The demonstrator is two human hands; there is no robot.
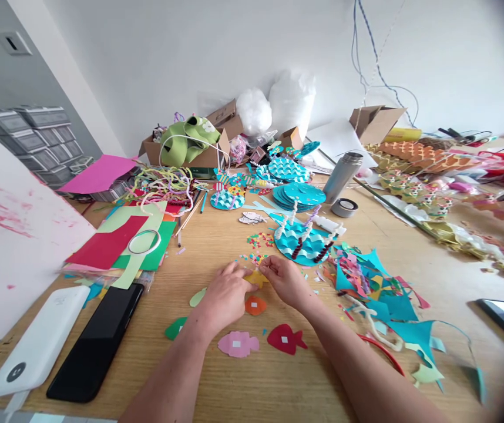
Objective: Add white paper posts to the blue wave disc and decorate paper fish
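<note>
My left hand [225, 296] lies palm down on the table, its fingers spread and touching the left edge of a yellow paper cutout [258, 278]. Above the cutout's right side, my right hand [288, 283] is closed in a pinch; what is between its fingertips is too small to make out. Around my hands lie paper fish with white squares on them: an orange fish [255, 305], a pink fish [238, 344] and a red fish [286, 339]. A green cutout [175, 328] and a pale green cutout [197, 298] are partly hidden by my left hand and forearm.
Tiny paper bits [259, 240] lie just beyond my hands. A blue disc with wavy strips and pipe cleaners [303, 242] stands behind. Blue scraps [399, 308] spread right. Left are a black phone [96, 346], a white power bank [36, 341] and coloured sheets [106, 242]. A steel flask [342, 177] stands behind.
</note>
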